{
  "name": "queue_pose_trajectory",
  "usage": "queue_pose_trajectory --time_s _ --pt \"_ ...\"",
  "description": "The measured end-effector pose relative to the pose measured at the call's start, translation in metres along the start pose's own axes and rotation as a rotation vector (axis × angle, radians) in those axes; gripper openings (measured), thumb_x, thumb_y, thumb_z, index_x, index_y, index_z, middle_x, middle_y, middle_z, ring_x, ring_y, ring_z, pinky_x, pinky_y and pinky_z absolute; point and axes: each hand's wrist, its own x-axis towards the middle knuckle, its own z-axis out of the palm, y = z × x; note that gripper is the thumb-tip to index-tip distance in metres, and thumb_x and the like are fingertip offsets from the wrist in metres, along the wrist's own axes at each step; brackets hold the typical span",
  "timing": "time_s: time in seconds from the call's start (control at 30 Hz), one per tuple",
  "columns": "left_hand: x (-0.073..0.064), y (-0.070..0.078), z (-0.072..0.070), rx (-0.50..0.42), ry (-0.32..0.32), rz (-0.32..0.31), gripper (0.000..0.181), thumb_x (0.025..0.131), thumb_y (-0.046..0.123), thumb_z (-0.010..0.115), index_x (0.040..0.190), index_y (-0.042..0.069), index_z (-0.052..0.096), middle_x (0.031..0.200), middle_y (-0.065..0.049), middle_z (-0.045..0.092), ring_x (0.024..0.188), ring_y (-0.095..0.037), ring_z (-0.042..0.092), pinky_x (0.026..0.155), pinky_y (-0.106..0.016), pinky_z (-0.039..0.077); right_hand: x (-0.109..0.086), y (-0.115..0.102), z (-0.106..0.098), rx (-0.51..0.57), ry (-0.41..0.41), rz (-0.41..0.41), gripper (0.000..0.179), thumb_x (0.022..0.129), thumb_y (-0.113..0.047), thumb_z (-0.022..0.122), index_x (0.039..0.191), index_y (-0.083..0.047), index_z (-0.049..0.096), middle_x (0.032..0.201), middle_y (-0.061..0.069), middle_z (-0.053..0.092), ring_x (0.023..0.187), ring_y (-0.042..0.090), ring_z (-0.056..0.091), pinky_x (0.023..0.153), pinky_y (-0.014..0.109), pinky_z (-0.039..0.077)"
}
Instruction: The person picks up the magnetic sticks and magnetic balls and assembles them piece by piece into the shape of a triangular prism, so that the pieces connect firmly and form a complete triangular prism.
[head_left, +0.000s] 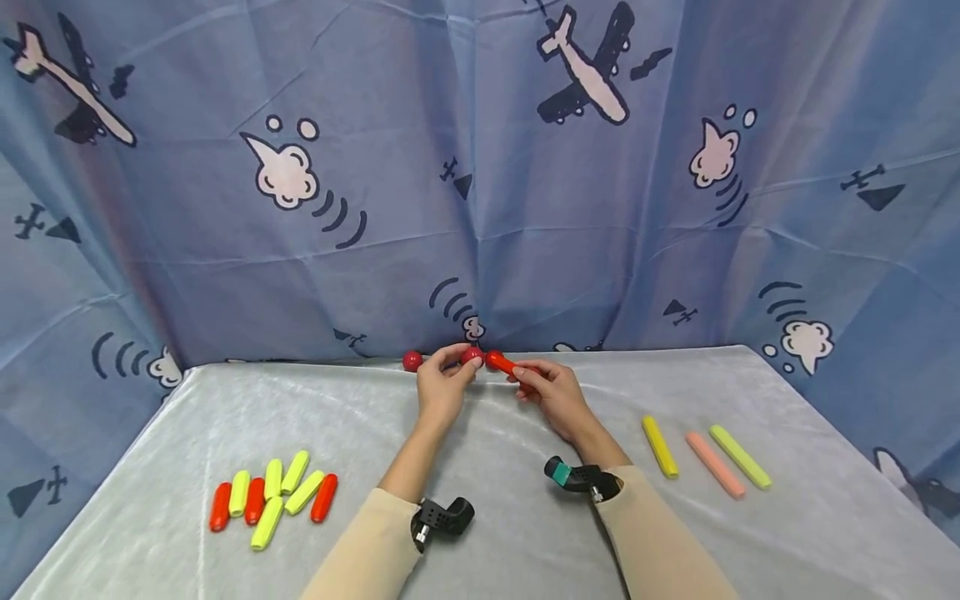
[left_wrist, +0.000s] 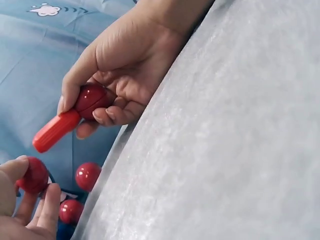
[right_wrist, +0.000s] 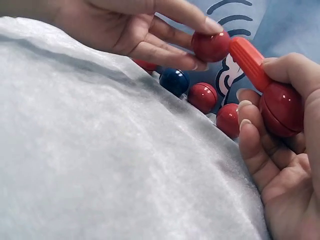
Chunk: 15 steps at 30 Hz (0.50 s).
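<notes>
Near the far table edge, my left hand (head_left: 441, 390) pinches a glossy red ball (right_wrist: 211, 46) between thumb and fingers. My right hand (head_left: 561, 398) grips a short, ridged red stick (right_wrist: 250, 65), the thumb lying along it. A second red ball (right_wrist: 282, 110) sits at the stick's near end, within the right hand's fingers. The stick's free end points at the left hand's ball, close beside it in the right wrist view. Behind the hands, more red balls (right_wrist: 202, 97) and a dark blue ball (right_wrist: 174, 81) line the far edge.
Several short red sticks (head_left: 324, 498) and yellow-green sticks (head_left: 267, 523) lie in a group at the left of the pale cloth-covered table (head_left: 517, 533). Longer yellow (head_left: 660, 447), pink (head_left: 716, 465) and lime (head_left: 740, 457) sticks lie at the right. A blue patterned curtain (head_left: 405, 183) hangs behind.
</notes>
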Motion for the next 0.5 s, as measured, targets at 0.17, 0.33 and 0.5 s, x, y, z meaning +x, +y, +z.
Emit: queue_pose_trajectory --time_s 0.17,0.33,0.5 --pt "-0.002 -0.0013 0.0015 -0.085 -0.017 -0.016 0.031 0.089 0.003 0.074 0.119 -0.006 0.069 0.112 -0.023 0.07 0.089 -0.035 0.073 0.072 -0.026 0.062 0.0001 0.0018 0.0008 -0.043 0.007 -0.008 0.031 0.098 -0.01 0.064 0.121 0.01 0.063 0.088 -0.002 0.072 0.068 0.011 0.062 0.065 0.021 0.056" --pt "-0.0007 -0.0015 0.0014 -0.099 -0.021 -0.033 0.032 0.089 0.004 0.075 0.12 -0.005 0.069 0.111 -0.021 0.07 0.092 -0.039 0.071 0.073 -0.028 0.062 -0.0003 0.0008 0.0027 -0.074 0.006 -0.005 0.03 0.098 -0.011 0.065 0.121 0.009 0.064 0.087 -0.002 0.073 0.068 0.011 0.062 0.066 0.022 0.057" --pt "0.0008 0.0004 0.0009 -0.091 -0.035 -0.029 0.031 0.089 0.006 0.075 0.119 -0.003 0.07 0.112 -0.021 0.071 0.087 -0.034 0.071 0.072 -0.028 0.063 -0.0019 -0.0019 0.0049 -0.099 -0.005 -0.016 0.031 0.098 -0.012 0.065 0.12 0.01 0.064 0.084 -0.001 0.073 0.069 0.011 0.064 0.066 0.023 0.058"
